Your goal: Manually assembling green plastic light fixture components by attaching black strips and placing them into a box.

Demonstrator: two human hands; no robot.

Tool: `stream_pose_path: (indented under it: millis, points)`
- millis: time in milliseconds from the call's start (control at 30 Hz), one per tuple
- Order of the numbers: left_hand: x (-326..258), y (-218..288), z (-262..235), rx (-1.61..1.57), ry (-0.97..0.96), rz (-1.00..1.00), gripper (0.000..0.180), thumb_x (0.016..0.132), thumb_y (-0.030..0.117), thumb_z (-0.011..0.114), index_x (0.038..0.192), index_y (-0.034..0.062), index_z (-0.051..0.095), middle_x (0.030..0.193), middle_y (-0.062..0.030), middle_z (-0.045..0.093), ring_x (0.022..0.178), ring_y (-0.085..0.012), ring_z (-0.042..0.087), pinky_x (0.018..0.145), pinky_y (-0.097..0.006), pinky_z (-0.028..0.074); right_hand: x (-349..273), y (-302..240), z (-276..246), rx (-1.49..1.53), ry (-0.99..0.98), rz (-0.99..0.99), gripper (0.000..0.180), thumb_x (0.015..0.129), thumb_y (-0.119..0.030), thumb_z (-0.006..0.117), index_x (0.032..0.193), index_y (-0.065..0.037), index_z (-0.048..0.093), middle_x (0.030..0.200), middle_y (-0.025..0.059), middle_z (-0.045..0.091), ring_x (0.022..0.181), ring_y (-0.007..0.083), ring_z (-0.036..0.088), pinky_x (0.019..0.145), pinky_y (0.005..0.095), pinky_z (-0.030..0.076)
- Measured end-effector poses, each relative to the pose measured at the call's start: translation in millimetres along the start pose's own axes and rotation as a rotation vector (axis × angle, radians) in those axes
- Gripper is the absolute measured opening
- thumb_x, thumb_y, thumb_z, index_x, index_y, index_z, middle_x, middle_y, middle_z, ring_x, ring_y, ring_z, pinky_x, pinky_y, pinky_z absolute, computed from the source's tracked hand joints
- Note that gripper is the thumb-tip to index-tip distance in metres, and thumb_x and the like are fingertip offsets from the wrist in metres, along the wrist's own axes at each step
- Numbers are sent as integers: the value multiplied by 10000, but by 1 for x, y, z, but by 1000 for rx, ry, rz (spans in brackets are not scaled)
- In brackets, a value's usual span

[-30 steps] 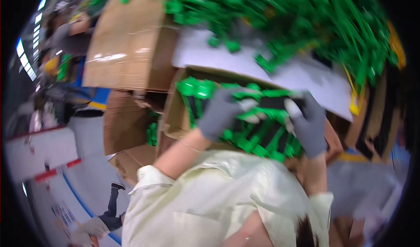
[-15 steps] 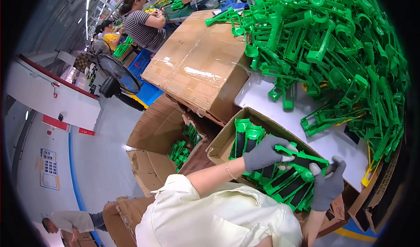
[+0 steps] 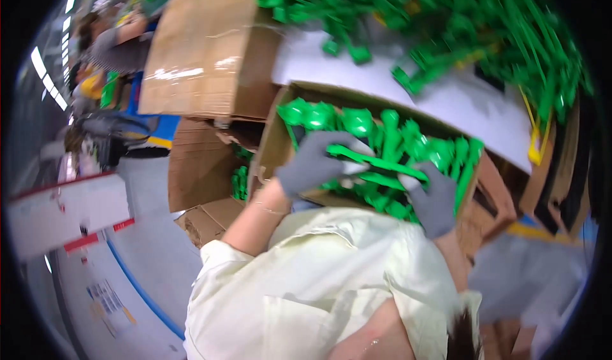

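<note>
Between my two gloved hands is a long green plastic part (image 3: 382,162) with a dark strip along it. My left hand (image 3: 322,162), in a grey glove with pale fingertips, pinches its left end. At the other end the thumb and fingers of my right hand (image 3: 432,194), gloved alike, close on it. Both hands are over an open cardboard box (image 3: 271,140) that holds several similar green plastic parts (image 3: 357,123), some with rounded, cup-like ends. The held part covers some of those in the box. Motion blurs the fine detail.
A large heap of green parts (image 3: 484,22) lies on the white tabletop (image 3: 382,60) beyond the box. A taped carton (image 3: 197,54) stands at the left, with an open carton (image 3: 197,162) below it. A co-worker (image 3: 121,44) is at the far left; a fan (image 3: 121,124) stands nearer.
The whole view has swung, so box and hands now appear farther left and higher. Both hands still grip the green part, which now shows more edge-on.
</note>
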State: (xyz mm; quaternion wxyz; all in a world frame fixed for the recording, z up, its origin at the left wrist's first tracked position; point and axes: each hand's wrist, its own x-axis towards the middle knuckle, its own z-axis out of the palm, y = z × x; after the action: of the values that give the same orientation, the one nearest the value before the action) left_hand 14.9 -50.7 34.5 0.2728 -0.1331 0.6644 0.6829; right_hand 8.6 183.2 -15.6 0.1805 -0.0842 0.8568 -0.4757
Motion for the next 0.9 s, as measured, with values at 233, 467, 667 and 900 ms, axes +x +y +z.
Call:
stream_pose_path:
  millis: [233,467,667,900]
  points:
    - [7,42,-77,169,4,-120,219,777,13,651,994,11,614,774,-47,616,645,-83,607,562,-207,492,3,8,-27,261,40,139,388,759,-217,686,1103,-77,571,759,-14,581,624,33,470,584,193,390]
    - [66,31,-58,1276,-49,342,325,692,239,742,957,69,662,690,-93,641,644,-244,634,641,-345,495,22,22,-51,193,171,95,389,780,-229,676,1116,-64,573,733,-26,546,609,29,458,562,187,376]
    - [131,57,-31,1119,389,559,298,749,285,699,979,96,683,852,-89,683,734,-245,657,660,-333,500,57,55,-104,199,379,144,297,850,-207,633,1094,-44,587,767,2,580,613,34,484,531,188,395]
    - [211,40,11,1315,404,590,332,712,254,644,1005,99,618,957,-124,623,871,-336,601,746,-419,488,126,103,-155,-210,513,-123,224,841,-203,636,1020,-69,639,863,6,648,733,91,574,603,228,454]
